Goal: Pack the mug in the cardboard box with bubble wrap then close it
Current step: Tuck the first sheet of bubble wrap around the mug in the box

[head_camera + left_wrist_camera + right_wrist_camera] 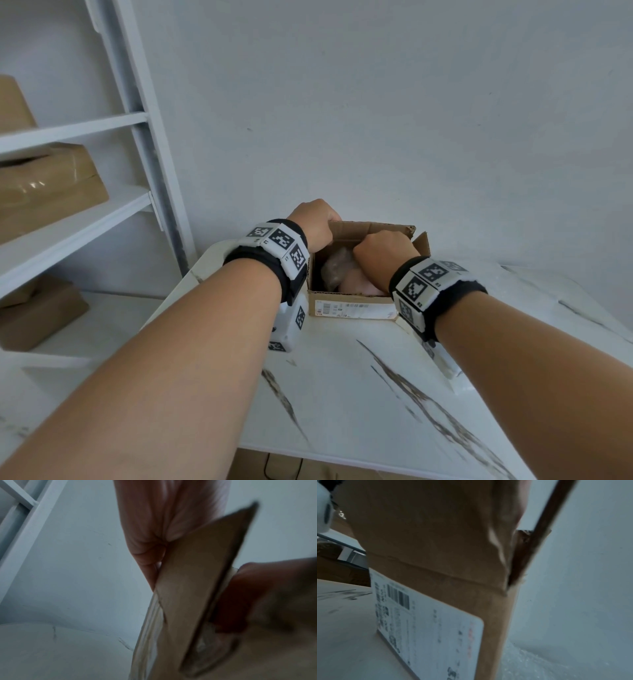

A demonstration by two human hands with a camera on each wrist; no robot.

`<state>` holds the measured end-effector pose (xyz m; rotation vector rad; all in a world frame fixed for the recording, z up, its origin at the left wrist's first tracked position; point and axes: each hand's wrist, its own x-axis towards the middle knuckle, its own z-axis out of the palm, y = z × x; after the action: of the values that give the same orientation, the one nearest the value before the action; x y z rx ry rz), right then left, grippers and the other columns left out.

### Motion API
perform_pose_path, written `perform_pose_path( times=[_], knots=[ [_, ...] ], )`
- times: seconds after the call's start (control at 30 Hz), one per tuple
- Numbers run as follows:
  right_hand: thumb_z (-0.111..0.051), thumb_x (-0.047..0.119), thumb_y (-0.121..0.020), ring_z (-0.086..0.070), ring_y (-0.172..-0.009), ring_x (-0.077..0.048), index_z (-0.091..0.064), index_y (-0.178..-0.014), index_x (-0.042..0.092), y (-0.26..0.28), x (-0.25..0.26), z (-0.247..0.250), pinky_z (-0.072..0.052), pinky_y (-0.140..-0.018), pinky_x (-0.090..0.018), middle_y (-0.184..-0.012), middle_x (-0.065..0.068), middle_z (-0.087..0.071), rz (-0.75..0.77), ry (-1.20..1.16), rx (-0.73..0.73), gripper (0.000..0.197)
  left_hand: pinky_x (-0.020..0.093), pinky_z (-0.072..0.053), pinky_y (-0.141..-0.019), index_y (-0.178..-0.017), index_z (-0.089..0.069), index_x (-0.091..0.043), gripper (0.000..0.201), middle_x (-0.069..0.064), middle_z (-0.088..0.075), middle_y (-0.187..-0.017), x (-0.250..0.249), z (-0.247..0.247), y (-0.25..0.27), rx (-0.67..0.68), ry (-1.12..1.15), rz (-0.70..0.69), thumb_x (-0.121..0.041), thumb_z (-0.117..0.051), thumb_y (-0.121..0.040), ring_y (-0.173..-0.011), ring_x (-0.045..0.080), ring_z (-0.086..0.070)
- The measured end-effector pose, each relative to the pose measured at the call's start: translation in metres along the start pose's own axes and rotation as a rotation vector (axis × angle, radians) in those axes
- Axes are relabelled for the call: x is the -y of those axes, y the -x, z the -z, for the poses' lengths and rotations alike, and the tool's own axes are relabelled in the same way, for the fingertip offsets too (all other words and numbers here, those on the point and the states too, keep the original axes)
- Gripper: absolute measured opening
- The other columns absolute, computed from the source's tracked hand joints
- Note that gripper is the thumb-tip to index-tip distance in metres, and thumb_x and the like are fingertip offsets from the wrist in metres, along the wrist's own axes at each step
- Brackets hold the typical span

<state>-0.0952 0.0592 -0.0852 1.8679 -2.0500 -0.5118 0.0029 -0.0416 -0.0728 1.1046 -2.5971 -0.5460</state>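
Observation:
A small cardboard box with a white shipping label stands at the far side of the table, its top flaps up. Inside lies a pinkish mug wrapped in bubble wrap. My left hand pinches the box's left flap between thumb and fingers at its far top corner. My right hand reaches down into the box over the wrapped mug. Its fingers are hidden behind its knuckles and the box wall. It shows only as a dark blur in the left wrist view.
The box sits on a white marble-patterned table close to a plain wall. White shelves with several brown parcels stand to the left. Loose bubble wrap lies on the table right of the box.

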Motion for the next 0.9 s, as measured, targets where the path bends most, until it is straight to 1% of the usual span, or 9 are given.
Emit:
perform_pose_path(
  times=[0.17,0.23,0.3,0.33,0.4,0.47,0.57,0.7,0.9],
  knots=[
    [-0.041,0.008,-0.097,-0.063,-0.104,-0.027,-0.065,-0.103,0.010,0.007,-0.006,0.011,-0.047,-0.078,-0.035,-0.111,-0.007,-0.067,-0.034,0.025,0.026,0.025,0.027,-0.043,-0.072,-0.095,-0.071,-0.005,0.026,0.011,-0.062,-0.089,-0.004,-0.001,0.000,0.011,-0.017,-0.010,0.008,-0.051,-0.086,-0.083,0.023,-0.053],
    [-0.046,0.011,-0.093,-0.062,-0.085,-0.025,-0.057,-0.082,0.013,0.009,-0.004,0.017,-0.044,-0.070,-0.032,-0.084,-0.002,-0.063,-0.025,0.053,-0.055,0.015,0.028,-0.042,-0.069,-0.083,-0.068,-0.007,0.029,0.011,-0.060,-0.085,-0.005,0.000,0.000,0.014,-0.011,-0.004,0.011,-0.045,-0.084,-0.080,0.023,-0.053],
    [-0.051,0.015,-0.087,-0.052,-0.074,-0.022,-0.051,-0.074,0.011,0.008,0.001,0.020,-0.041,-0.066,-0.030,-0.066,0.001,-0.048,-0.016,-0.048,-0.092,0.013,0.027,-0.042,-0.066,-0.070,-0.065,-0.005,0.028,0.011,-0.060,-0.080,-0.006,0.000,0.001,0.008,-0.003,-0.005,0.010,-0.045,-0.083,-0.076,0.024,-0.053],
    [-0.052,0.016,-0.085,-0.052,-0.076,-0.021,-0.058,-0.080,0.011,0.006,0.002,0.018,-0.042,-0.067,-0.030,-0.069,0.001,-0.050,0.002,-0.154,-0.059,0.009,0.027,-0.042,-0.065,-0.070,-0.065,-0.004,0.028,0.011,-0.060,-0.080,-0.006,0.000,0.002,0.007,-0.001,-0.005,0.010,-0.045,-0.083,-0.076,0.024,-0.052],
    [-0.049,0.017,-0.087,-0.060,-0.089,-0.022,-0.069,-0.101,0.015,0.002,0.001,0.010,-0.046,-0.075,-0.030,-0.089,-0.002,-0.064,-0.007,-0.433,0.073,0.025,0.026,-0.041,-0.064,-0.081,-0.068,-0.005,0.028,0.010,-0.058,-0.083,-0.006,-0.001,0.002,0.017,-0.001,-0.004,0.011,-0.046,-0.084,-0.078,0.023,-0.051],
    [-0.041,0.017,-0.093,-0.061,-0.103,-0.024,-0.068,-0.109,0.012,0.000,0.001,0.001,-0.047,-0.085,-0.031,-0.107,-0.007,-0.067,-0.025,-0.569,0.163,0.032,0.026,-0.039,-0.066,-0.083,-0.061,-0.014,0.028,0.008,-0.054,-0.085,-0.005,-0.002,0.002,0.018,-0.003,-0.008,0.011,-0.049,-0.084,-0.080,0.021,-0.048],
    [-0.034,0.019,-0.099,-0.056,-0.115,-0.029,-0.062,-0.120,0.006,-0.003,0.002,-0.006,-0.044,-0.099,-0.035,-0.124,-0.012,-0.062,-0.068,-0.619,0.209,0.038,0.025,-0.037,-0.070,-0.084,-0.055,-0.016,0.026,0.006,-0.051,-0.087,-0.005,-0.002,0.002,0.012,0.004,-0.008,0.010,-0.051,-0.085,-0.082,0.020,-0.046],
    [-0.036,0.019,-0.097,-0.057,-0.116,-0.029,-0.064,-0.122,0.008,-0.003,-0.006,-0.001,-0.046,-0.098,-0.034,-0.125,-0.012,-0.062,-0.105,-0.712,0.197,0.038,0.026,-0.044,-0.077,-0.099,-0.072,-0.007,0.022,0.012,-0.067,-0.098,-0.003,0.001,0.005,-0.002,0.025,-0.010,0.004,-0.058,-0.086,-0.088,0.021,-0.055],
    [-0.053,0.022,-0.088,-0.060,-0.109,-0.020,-0.073,-0.112,0.022,0.015,-0.021,0.002,-0.050,-0.094,-0.032,-0.114,0.002,-0.069,-0.103,-0.735,0.090,0.031,0.025,-0.043,-0.079,-0.110,-0.072,-0.011,0.025,0.010,-0.069,-0.111,0.006,-0.001,0.011,-0.060,0.095,0.025,-0.004,-0.061,-0.088,-0.105,0.026,-0.061]
  ],
)
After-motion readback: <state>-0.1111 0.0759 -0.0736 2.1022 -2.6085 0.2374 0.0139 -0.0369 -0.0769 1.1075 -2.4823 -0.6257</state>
